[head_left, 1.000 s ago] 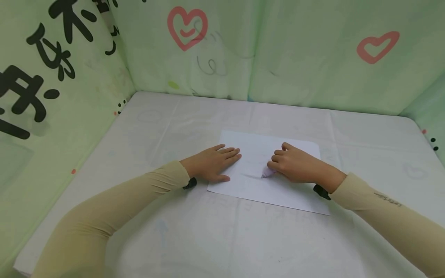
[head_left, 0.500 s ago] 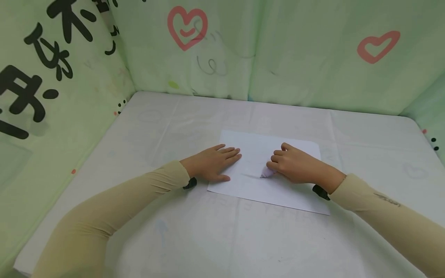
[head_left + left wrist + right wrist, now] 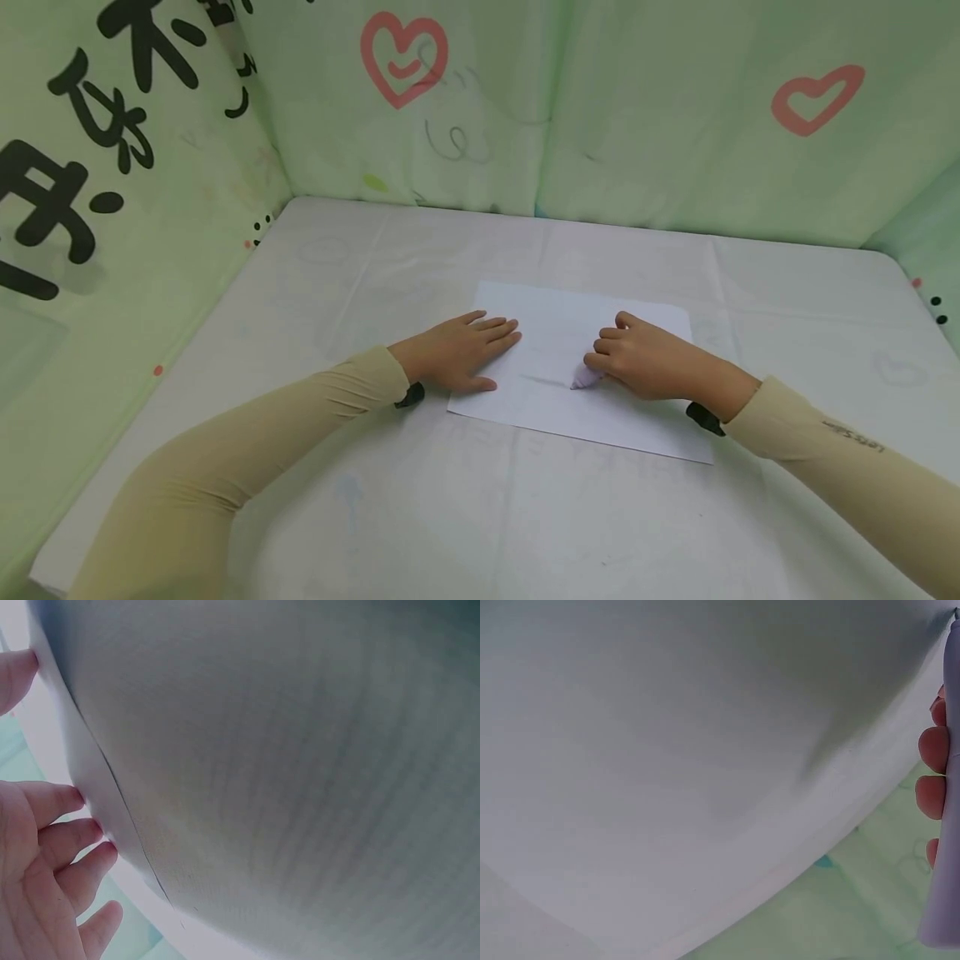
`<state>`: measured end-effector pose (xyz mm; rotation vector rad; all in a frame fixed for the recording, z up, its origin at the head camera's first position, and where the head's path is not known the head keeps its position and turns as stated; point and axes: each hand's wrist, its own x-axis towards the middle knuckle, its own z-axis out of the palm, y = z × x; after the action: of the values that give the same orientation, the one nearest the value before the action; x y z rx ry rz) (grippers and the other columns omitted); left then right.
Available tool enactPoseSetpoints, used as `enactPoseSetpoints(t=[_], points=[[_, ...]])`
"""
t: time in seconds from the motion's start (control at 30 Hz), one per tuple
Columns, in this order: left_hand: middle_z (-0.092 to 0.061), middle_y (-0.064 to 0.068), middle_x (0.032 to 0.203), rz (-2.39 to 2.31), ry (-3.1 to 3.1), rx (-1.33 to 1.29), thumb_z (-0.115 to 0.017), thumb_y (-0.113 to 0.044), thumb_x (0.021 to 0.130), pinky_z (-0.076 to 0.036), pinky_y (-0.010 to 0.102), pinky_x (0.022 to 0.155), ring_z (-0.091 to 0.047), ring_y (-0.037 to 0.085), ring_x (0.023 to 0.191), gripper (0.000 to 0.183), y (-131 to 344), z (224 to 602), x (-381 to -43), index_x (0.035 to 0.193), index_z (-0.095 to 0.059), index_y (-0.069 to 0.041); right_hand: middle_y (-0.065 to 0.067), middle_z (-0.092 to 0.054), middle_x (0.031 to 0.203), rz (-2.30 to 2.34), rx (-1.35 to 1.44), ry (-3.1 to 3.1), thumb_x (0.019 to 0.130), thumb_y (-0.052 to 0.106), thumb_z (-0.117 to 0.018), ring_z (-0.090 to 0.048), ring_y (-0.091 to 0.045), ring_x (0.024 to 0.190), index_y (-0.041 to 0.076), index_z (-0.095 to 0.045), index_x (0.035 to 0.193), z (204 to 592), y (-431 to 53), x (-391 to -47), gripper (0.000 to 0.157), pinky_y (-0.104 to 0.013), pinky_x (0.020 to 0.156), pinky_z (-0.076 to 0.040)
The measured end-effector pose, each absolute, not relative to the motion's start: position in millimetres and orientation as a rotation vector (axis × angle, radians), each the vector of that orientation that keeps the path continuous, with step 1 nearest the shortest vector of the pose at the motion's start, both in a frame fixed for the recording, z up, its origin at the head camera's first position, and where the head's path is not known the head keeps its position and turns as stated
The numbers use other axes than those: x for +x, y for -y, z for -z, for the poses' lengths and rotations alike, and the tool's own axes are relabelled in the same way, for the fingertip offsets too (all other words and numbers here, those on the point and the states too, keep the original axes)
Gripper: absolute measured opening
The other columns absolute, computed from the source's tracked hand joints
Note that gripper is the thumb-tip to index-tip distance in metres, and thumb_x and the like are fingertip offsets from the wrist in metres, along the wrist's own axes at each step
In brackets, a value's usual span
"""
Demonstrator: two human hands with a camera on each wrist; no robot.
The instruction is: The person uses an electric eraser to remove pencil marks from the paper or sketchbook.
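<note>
A white sheet of paper (image 3: 547, 417) lies on the table. My left hand (image 3: 459, 354) rests on its left edge, fingers spread and fairly straight; the fingertips (image 3: 90, 859) show on the paper in the left wrist view. Over the right half of the sheet, my right hand (image 3: 648, 358) grips a thick lilac pen (image 3: 587, 377). Its thin dark tip points down and left at the paper. Several fingertips curl round the pen body (image 3: 951, 817) in the right wrist view. A faint grey streak (image 3: 543, 381) runs left from the tip; I cannot tell whether it is a line or shadow.
A white cloth covers the table (image 3: 420, 517). Green curtains (image 3: 660, 150) with red hearts and black characters stand along the back and sides. Dark wrist devices (image 3: 705, 418) sit under both sleeves.
My right hand, with the pen, has moved slightly right and towards me over the paper. The left hand and the sheet have stayed put.
</note>
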<state>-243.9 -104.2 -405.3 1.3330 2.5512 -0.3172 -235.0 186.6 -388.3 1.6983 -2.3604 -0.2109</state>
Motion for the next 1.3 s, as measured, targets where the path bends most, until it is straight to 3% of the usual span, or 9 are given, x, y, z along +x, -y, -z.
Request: enactPoseSetpoints(t=[0.23, 1.3], points=[[-0.015, 0.007, 0.159, 0.292, -2.554, 1.344, -0.041, -0.052, 0.096, -0.014, 0.041, 0.120, -0.018, 0.021, 0.146, 0.075, 104.9, 406.5, -243.5, 0.152, -0.015, -0.009, 0.002, -0.049, 0.063, 0.205, 1.685, 2.336, 0.073, 0.012, -0.077, -0.043, -0.014, 0.062, 0.011, -0.053, 0.076, 390.0, -178.3, -238.5, 0.024, -0.029, 0.064, -0.031], [-0.015, 0.006, 0.159, 0.300, -2.544, 1.347, -0.041, -0.051, 0.096, -0.013, 0.040, 0.120, -0.017, 0.021, 0.147, 0.075, 108.3, 402.1, -237.2, 0.152, -0.015, -0.010, 0.004, -0.050, 0.062, 0.248, 1.692, 2.378, 0.074, 0.012, -0.076, -0.042, -0.012, 0.059, 0.013, -0.055, 0.074, 383.9, -177.7, -226.3, 0.022, -0.028, 0.065, -0.032]])
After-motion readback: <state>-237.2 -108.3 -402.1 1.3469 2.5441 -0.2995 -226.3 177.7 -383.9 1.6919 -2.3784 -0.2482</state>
